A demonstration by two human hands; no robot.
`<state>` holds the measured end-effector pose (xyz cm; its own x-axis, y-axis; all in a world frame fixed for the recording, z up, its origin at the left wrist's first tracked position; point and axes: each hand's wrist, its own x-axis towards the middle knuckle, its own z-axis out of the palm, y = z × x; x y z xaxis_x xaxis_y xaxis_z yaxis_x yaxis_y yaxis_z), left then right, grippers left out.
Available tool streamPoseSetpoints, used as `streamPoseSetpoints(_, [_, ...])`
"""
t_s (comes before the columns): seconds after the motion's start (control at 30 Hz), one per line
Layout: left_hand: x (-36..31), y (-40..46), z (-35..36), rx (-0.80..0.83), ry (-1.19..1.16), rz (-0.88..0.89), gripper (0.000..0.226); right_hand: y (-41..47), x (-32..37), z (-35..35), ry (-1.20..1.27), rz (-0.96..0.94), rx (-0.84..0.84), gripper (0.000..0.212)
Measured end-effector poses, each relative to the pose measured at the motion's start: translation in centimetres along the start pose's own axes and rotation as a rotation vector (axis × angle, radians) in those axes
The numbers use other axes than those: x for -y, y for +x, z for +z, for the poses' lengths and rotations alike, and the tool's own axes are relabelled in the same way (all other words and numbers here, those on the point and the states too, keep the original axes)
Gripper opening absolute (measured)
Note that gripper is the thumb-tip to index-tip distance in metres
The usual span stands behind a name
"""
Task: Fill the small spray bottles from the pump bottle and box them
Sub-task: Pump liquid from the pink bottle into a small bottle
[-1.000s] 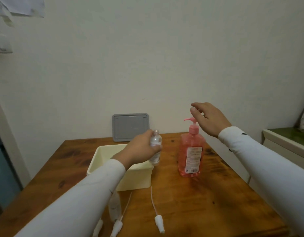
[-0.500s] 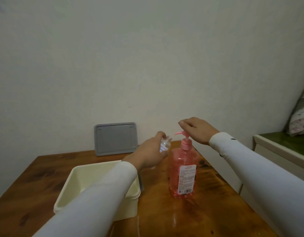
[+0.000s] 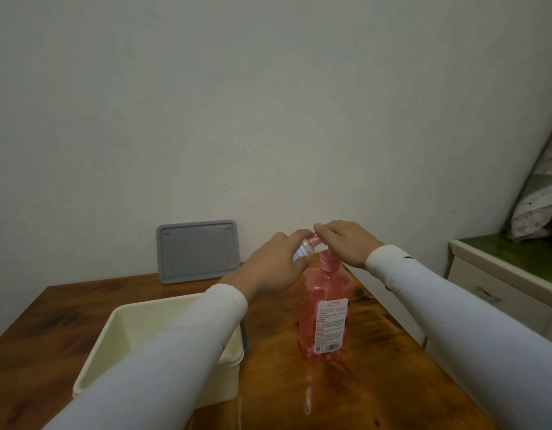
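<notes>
You've got one pink pump bottle (image 3: pixel 325 315), one small spray bottle (image 3: pixel 305 253), one cream box (image 3: pixel 122 339) and one grey lid (image 3: pixel 197 252) on one wooden table (image 3: pixel 377 383), plus two hands.

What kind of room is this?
Probably a room in a home, perhaps a bedroom: a worn wooden table against a plain white wall, with a floral pillow on a white cabinet.
</notes>
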<state>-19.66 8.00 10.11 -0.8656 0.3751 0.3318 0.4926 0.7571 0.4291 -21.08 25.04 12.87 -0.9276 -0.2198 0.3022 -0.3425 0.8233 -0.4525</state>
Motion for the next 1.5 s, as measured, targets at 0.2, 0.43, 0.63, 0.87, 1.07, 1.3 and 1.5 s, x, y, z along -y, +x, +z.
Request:
streamPoseSetpoints(0.2, [-0.1,0.2,0.3,-0.003,-0.012,-0.011,0.048,0.1,-0.4,1.0,-0.034,-0.043,-0.030,0.039])
streamPoseSetpoints(0.43, [0.4,-0.2,0.9,0.032,-0.021,-0.013,0.047,-0.4,-0.6,2.0,-0.051,-0.051,0.000,0.034])
streamPoseSetpoints(0.63, [0.2,0.5,0.1,0.031,0.027,0.010,0.047,-0.2,-0.1,0.7,-0.012,-0.027,-0.030,0.040])
streamPoseSetpoints(0.87, [0.5,0.2,0.8,0.027,-0.003,0.005,0.047,-0.4,-0.7,2.0,-0.023,-0.046,-0.043,0.035])
streamPoseSetpoints(1.07, [0.6,0.3,0.6,0.043,-0.006,0.007,0.047,-0.5,-0.4,1.3,0.008,-0.031,-0.029,0.039])
streamPoseSetpoints(1.3, [0.7,0.5,0.7,0.026,-0.013,0.019,0.046,-0.4,-0.8,1.7,0.029,-0.045,-0.070,0.039])
streamPoseSetpoints(1.5, [0.8,0.3,1.1,0.040,-0.005,0.007,0.047,-0.7,-0.8,2.0,0.028,-0.031,-0.043,0.040])
